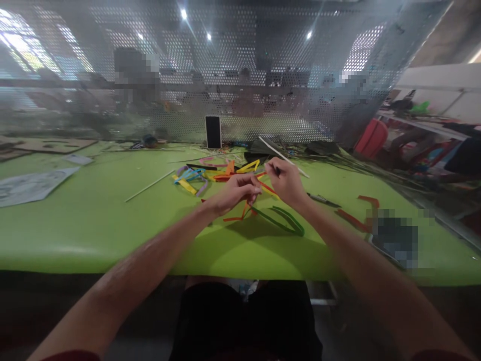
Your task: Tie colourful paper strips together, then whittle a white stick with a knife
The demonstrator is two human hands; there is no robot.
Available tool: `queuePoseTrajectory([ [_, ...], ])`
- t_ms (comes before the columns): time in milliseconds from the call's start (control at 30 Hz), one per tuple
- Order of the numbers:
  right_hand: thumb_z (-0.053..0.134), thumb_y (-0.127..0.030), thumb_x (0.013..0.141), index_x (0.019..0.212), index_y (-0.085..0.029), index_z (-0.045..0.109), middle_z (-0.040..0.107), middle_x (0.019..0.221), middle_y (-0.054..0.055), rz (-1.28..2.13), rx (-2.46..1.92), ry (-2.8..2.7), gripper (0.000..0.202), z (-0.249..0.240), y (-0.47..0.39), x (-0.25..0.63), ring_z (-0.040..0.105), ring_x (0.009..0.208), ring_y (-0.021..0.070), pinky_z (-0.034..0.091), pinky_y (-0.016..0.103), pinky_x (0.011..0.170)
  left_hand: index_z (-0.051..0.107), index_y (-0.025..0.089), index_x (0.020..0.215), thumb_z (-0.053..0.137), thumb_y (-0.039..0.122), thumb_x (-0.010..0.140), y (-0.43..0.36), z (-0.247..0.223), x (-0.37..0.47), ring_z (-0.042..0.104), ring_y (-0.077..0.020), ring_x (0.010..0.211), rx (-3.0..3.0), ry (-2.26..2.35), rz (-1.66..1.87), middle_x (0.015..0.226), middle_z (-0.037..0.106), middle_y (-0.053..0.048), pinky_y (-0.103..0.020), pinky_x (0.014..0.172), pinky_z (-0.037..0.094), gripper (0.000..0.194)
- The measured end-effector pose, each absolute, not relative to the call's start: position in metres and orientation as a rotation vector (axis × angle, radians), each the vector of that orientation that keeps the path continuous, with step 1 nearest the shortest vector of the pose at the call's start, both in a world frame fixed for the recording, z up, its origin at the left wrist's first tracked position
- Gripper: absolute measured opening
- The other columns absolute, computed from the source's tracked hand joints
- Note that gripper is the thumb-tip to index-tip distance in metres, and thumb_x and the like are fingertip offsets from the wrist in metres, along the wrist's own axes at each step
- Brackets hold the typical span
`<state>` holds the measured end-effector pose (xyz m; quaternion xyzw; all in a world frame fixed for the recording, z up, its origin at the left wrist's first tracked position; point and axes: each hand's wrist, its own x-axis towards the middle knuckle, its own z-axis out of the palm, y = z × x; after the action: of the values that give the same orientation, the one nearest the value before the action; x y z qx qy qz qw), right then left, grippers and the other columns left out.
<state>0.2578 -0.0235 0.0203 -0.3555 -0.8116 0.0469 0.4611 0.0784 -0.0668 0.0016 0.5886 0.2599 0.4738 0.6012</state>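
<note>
so your left hand [242,190] looks pinched shut on the bunch, with an orange strip [233,219] and a green strip [295,223] trailing below it, low over the front of the green tabletop [93,225]; your right hand [285,180] is just beside it, fingers curled around a dark thing [278,171], too small to tell what; as far as I can judge you're mid-way through a piece: those two colours meet at your left fingertips but the ends hang free, and I can't tell if they're fastened; plenty left too, the coloured strips [188,186] behind your hands and the red strip [351,219] off right; containers, I can't make out any; it's all lying right on the tabletop
</note>
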Motion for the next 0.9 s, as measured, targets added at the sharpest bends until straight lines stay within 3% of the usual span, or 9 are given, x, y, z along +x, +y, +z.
queuePoseTrajectory([
  [400, 0.055, -0.048, 0.094, 0.075, -0.021, 0.058, 0.056, 0.069, 0.002, 0.518, -0.66, -1.952, 0.033, 0.027, -0.038, 0.251, 0.048, 0.067, 0.0159, 0.039, 0.031, 0.065, 0.058, 0.016, 0.073, 0.071, 0.022, 0.072, -0.067, 0.004, 0.08, 0.049, -0.0073, 0.051, 1.279, 0.588, 1.16, 0.059, 0.054, 0.004, -0.022, 0.051, 0.041, 0.014],
  [633, 0.058, -0.035, 0.092, 0.074, -0.021, 0.058, 0.056, 0.069, 0.001, 0.481, -0.657, -1.96, 0.022, 0.025, -0.038, 0.252, 0.05, 0.069, 0.0158, 0.04, 0.031, 0.066, 0.058, 0.016, 0.071, 0.068, 0.02, 0.072, -0.066, 0.004, 0.08, 0.048, -0.0069, 0.048, 1.328, 0.609, 1.144, 0.055, 0.053, 0.004, -0.021, 0.05, 0.041, 0.011],
  [900, 0.057, -0.034, 0.092, 0.075, -0.021, 0.061, 0.056, 0.069, 0.0, 0.415, -0.71, -1.884, 0.022, 0.028, -0.033, 0.256, 0.047, 0.066, 0.015, 0.039, 0.03, 0.064, 0.06, 0.015, 0.069, 0.072, 0.022, 0.071, -0.065, 0.004, 0.081, 0.05, -0.006, 0.048, 1.369, 0.69, 1.135, 0.058, 0.055, 0.004, -0.021, 0.05, 0.042, 0.014],
])
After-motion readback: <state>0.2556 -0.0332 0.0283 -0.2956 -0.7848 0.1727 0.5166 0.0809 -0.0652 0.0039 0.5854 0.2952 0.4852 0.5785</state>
